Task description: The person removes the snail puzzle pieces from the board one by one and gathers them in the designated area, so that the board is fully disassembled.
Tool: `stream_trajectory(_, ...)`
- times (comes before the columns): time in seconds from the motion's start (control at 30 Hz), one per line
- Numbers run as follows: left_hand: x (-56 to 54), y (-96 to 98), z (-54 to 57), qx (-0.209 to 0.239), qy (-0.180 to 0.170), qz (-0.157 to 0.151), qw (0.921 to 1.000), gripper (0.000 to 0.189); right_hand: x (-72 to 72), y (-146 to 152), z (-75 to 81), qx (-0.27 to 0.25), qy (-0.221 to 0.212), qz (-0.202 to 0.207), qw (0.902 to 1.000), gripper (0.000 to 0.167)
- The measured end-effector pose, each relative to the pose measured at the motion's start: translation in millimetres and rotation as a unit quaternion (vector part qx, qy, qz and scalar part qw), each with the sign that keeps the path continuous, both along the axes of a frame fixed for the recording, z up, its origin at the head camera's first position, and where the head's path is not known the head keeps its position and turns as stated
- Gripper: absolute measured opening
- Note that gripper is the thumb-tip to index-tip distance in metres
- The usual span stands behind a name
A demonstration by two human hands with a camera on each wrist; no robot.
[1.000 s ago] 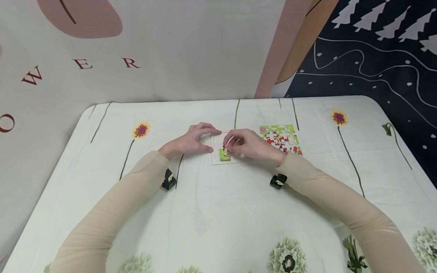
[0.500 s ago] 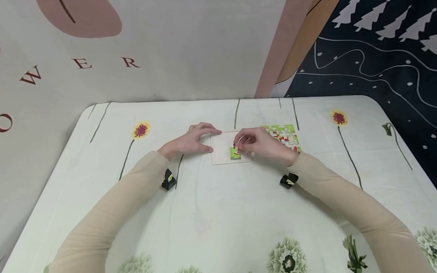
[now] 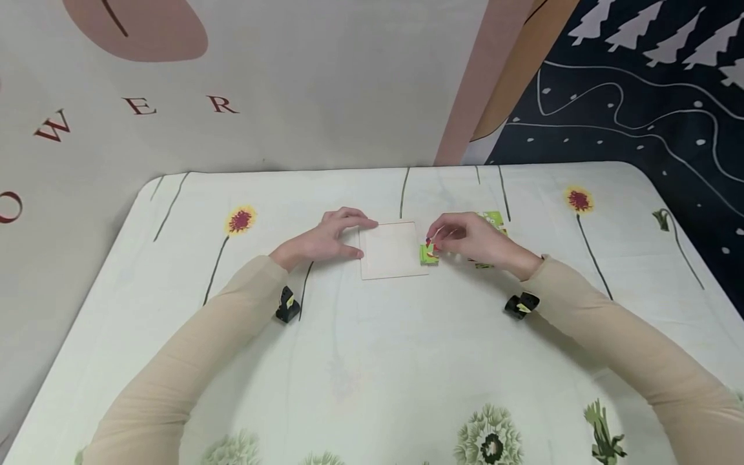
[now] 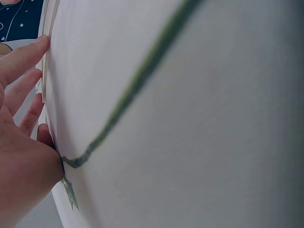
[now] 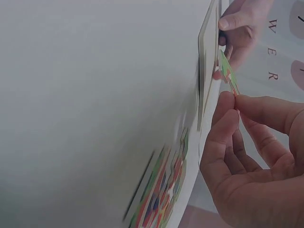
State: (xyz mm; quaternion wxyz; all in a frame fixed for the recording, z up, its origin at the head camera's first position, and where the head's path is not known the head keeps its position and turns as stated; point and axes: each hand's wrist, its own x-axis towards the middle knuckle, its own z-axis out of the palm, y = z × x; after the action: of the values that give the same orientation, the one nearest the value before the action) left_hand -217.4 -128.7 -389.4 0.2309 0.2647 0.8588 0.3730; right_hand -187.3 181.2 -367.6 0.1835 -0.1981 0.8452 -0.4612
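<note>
Between thumb and index finger, my right hand [image 3: 473,239] pinches a green puzzle piece [image 3: 429,256] with red patches, held just above the table at the right edge of a pale square board [image 3: 389,252]. In the right wrist view the piece [image 5: 228,71] tilts away from the fingertips. My left hand [image 3: 328,239] rests at the board's left edge, thumb and fingers stretched along it; the left wrist view shows its fingertips [image 4: 42,43] touching that edge. Partly covered by my right hand lies a colourful group of joined puzzle pieces [image 3: 493,219].
The table [image 3: 372,361] wears a white cloth printed with flowers and stems. A pale wall hanging with letters stands behind, and a dark cloth [image 3: 628,110] with white trees hangs at the back right. Each wrist carries a small black camera [image 3: 522,305].
My right hand has moved to the right with the puzzle piece, from over the board to its right edge, covering more of the joined pieces. The left hand has stayed in place.
</note>
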Motion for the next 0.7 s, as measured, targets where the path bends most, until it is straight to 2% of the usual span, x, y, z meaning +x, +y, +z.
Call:
stream_trajectory(0.43,0.8,0.2,-0.2,0.005,-0.001,0.0,1.0,0.059,3.0,20,-3.3,0.008,0.013,-0.001,0.9999,0.013)
stream_trajectory(0.7,0.8,0.4,0.1,0.004,0.0,0.001,1.0,0.059,6.0,33,-6.3,0.019,0.003,0.0,0.9998,0.016)
